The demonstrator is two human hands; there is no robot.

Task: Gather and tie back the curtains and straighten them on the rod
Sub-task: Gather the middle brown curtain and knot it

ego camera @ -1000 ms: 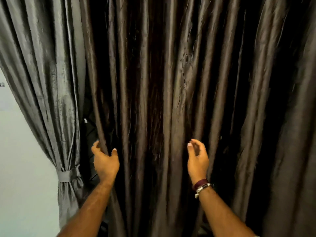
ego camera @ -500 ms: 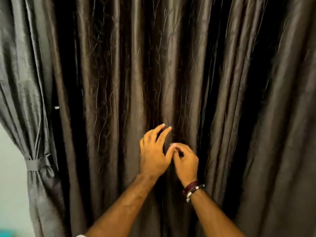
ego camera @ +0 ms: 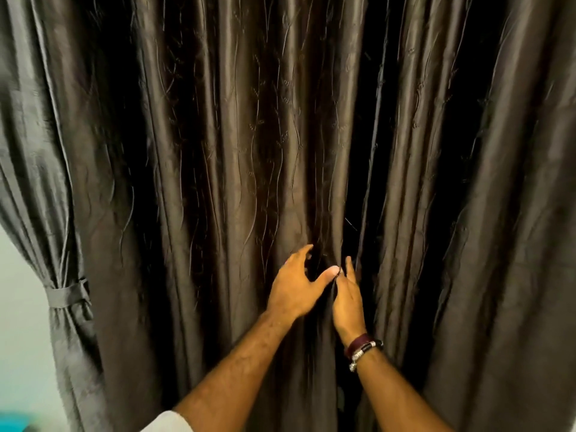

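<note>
A dark brown curtain [ego camera: 249, 151] with a fine vine pattern hangs in deep folds across almost the whole view. My left hand [ego camera: 294, 286] grips one fold at mid height, fingers curled round its far side and thumb stretched to the right. My right hand [ego camera: 347, 299], with bracelets on the wrist, stands edge-on right beside it. Its fingers point straight up into the dark gap between two folds and touch the same fold from the right. At the far left a grey curtain [ego camera: 34, 151] is gathered in a fabric tieback [ego camera: 67, 296]. The rod is out of view.
A pale wall [ego camera: 21, 353] shows at the lower left beside the tied grey curtain. A blurred turquoise patch [ego camera: 12, 422] sits in the bottom left corner. More dark folds [ego camera: 498, 213] hang to the right of my hands.
My left hand swept right from the curtain's left edge to meet my right hand and now grips a fold. My right hand's fingers have straightened upward. The view shifted right and closer.
</note>
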